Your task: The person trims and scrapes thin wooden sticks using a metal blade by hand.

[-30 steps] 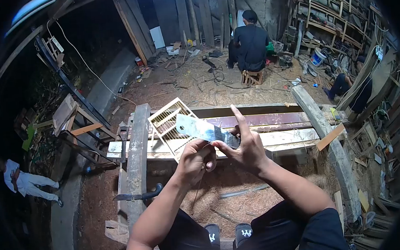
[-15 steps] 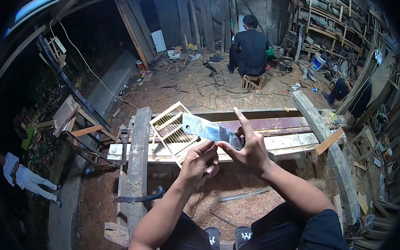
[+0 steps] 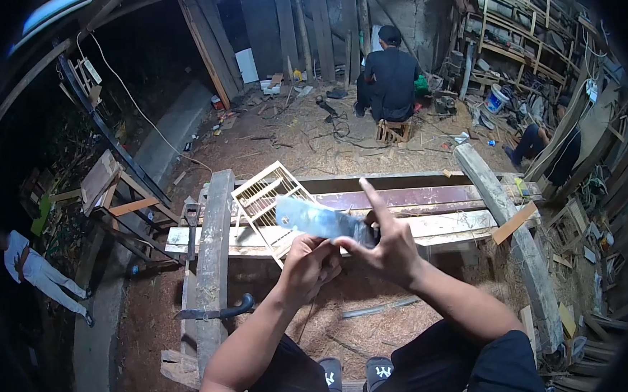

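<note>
My right hand (image 3: 393, 252) is closed around the dark handle of a cleaver, with its index finger pointing up and away. The cleaver's broad, shiny blade (image 3: 308, 216), blurred by motion, points left above my left hand. My left hand (image 3: 311, 264) is closed in a pinch close under the blade, and my right thumb reaches towards its fingertips. What sits between those fingers is too small or hidden to make out. Behind the blade, a light wooden frame with thin bars (image 3: 256, 192) leans tilted on the bench planks (image 3: 438, 226).
Thick beams (image 3: 218, 274) (image 3: 507, 234) cross the bench at left and right. A curved knife with a dark handle (image 3: 238, 306) lies on the left beam, near a handsaw (image 3: 191, 221). One person (image 3: 391, 73) sits ahead; another (image 3: 42, 274) is at far left. Someone's leg (image 3: 527, 147) shows at right.
The cleaver blade has swung slightly downward and left, and now looks blurred. Both hands stay close together in nearly the same place.
</note>
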{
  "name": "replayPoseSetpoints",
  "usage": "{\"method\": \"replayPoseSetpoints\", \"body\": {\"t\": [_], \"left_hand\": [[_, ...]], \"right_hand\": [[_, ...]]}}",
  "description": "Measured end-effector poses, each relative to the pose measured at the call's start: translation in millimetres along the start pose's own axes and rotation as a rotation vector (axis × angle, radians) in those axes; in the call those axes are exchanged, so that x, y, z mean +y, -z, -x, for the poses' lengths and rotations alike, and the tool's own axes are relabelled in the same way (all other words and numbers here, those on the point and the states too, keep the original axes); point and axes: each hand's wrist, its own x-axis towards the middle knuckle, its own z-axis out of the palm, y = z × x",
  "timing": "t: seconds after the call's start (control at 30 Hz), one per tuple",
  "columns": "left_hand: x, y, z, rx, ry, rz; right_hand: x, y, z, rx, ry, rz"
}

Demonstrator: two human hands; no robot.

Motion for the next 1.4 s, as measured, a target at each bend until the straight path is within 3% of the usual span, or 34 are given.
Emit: {"method": "replayPoseSetpoints", "body": {"t": [0.07,0.13,0.2,0.27,0.47,0.53,0.7,0.73,0.83,0.93,1.07,1.4], "left_hand": [[-6.0,3.7,0.9,0.009,-0.017,0.028],[-6.5,-0.9,0.5,0.038,-0.048,0.010],[-7.5,3.5,-2.2,-0.049,-0.034,0.004],[-1.1,-5.8,1.0,-0.005,-0.027,0.021],[-11.8,3.3,0.5,-0.037,-0.012,-0.002],[-3.4,-9.0,2.6,0.038,-0.032,0.021],[-7.6,-2.5,3.5,0.012,-0.050,-0.078],[-7.4,-2.2,4.3,0.013,-0.048,-0.078],[-5.4,-3.9,2.9,-0.004,-0.046,-0.068],[-3.9,-7.1,4.0,0.061,-0.032,-0.050],[-13.8,8.8,0.0,-0.023,-0.005,-0.055],[-7.4,-1.2,1.8,0.022,-0.056,-0.076]], "right_hand": [[-0.8,-3.4,3.3,0.026,0.040,-0.035],[-5.8,3.5,1.9,-0.052,-0.108,-0.039],[-1.7,-0.2,3.3,-0.010,-0.014,-0.024],[-1.3,-1.0,3.2,0.026,0.013,-0.034],[-5.6,4.0,8.0,-0.027,0.014,-0.038],[0.5,5.2,2.8,0.009,-0.083,-0.052],[-5.3,4.8,6.2,0.010,0.001,-0.037],[-1.9,5.6,5.0,-0.013,-0.095,-0.072],[-4.5,5.5,6.6,0.004,0.002,-0.034],[-2.4,5.3,4.5,-0.012,-0.105,-0.071],[-3.4,4.6,7.3,-0.010,-0.035,-0.057],[0.2,1.9,7.5,-0.019,-0.033,0.004]]}}
